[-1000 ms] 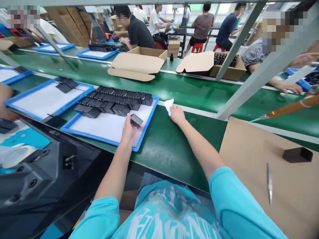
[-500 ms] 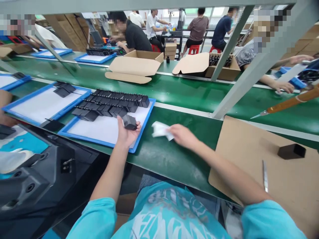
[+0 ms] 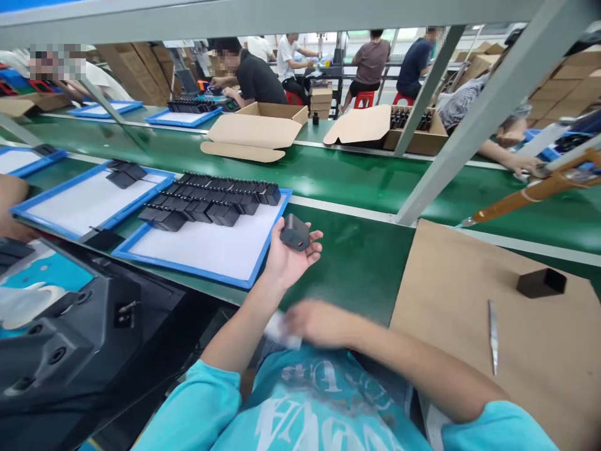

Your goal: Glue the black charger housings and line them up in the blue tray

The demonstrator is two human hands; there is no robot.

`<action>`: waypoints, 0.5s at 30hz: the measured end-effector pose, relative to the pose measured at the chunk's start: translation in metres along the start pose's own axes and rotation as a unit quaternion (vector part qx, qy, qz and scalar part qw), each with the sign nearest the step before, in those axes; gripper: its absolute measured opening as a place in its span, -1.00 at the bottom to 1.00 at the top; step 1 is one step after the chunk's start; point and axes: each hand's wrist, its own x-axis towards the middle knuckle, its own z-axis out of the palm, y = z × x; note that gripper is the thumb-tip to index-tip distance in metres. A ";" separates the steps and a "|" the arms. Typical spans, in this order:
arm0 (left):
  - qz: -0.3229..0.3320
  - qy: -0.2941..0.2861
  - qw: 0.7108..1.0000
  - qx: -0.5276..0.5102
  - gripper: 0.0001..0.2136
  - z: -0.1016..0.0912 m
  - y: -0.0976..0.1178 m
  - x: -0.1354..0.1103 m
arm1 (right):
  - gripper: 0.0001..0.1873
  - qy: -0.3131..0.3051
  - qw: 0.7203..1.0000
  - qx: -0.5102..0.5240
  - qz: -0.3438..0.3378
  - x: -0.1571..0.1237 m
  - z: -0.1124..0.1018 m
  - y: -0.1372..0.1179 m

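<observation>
Just off the right edge of the blue-rimmed tray (image 3: 188, 270), over the green conveyor belt (image 3: 361, 250), your left hand (image 3: 288, 260) lies palm up, its fingers curled loosely about a black adapter block (image 3: 295, 232) whose port slot faces you. Your right hand (image 3: 319, 322) is down by your lap, off the belt's near edge. It is blurred, but its fingers seem closed on a white wipe (image 3: 282, 329) that sticks out toward your left forearm. Block and wipe are well apart.

On the tray, rows of black blocks (image 3: 211, 197) fill the far edge, and the white sheet toward the near edge lies bare. I judge this block lifted clear but not yet wiped, with the full rows left to handle. A lone black block (image 3: 541, 282) sits on the cardboard sheet (image 3: 469, 269) at your right, near a metal blade (image 3: 491, 335).
</observation>
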 end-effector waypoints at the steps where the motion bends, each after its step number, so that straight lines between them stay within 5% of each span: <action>1: 0.004 -0.004 1.000 0.007 -0.49 0.003 0.002 0.000 | -0.84 -0.015 0.997 0.023 -0.073 0.000 0.001 -0.011; 2: 0.007 -0.007 1.000 0.012 -0.47 0.004 0.004 -0.001 | -0.79 -0.016 0.989 0.040 -0.140 -0.004 -0.004 -0.011; 3: 0.008 -0.010 1.000 0.014 -0.46 0.004 0.005 -0.001 | -0.76 0.008 0.993 0.030 -0.113 -0.012 -0.015 -0.001; 5: 0.002 -0.016 1.000 0.010 -0.45 0.000 0.003 -0.001 | -0.63 0.084 0.991 -0.023 0.098 -0.035 -0.049 0.040; 7: -0.008 -0.015 1.000 -0.002 -0.47 -0.006 -0.003 0.002 | -0.45 0.117 0.974 -0.046 0.189 -0.055 -0.080 0.084; 9: -0.017 -0.008 1.000 -0.016 -0.49 -0.012 -0.011 0.008 | -0.45 0.117 0.967 -0.053 0.221 -0.061 -0.089 0.098; 15: -0.005 0.000 1.000 0.003 -0.51 -0.004 -0.009 0.022 | -0.74 0.027 0.991 -0.012 0.128 -0.038 -0.024 0.011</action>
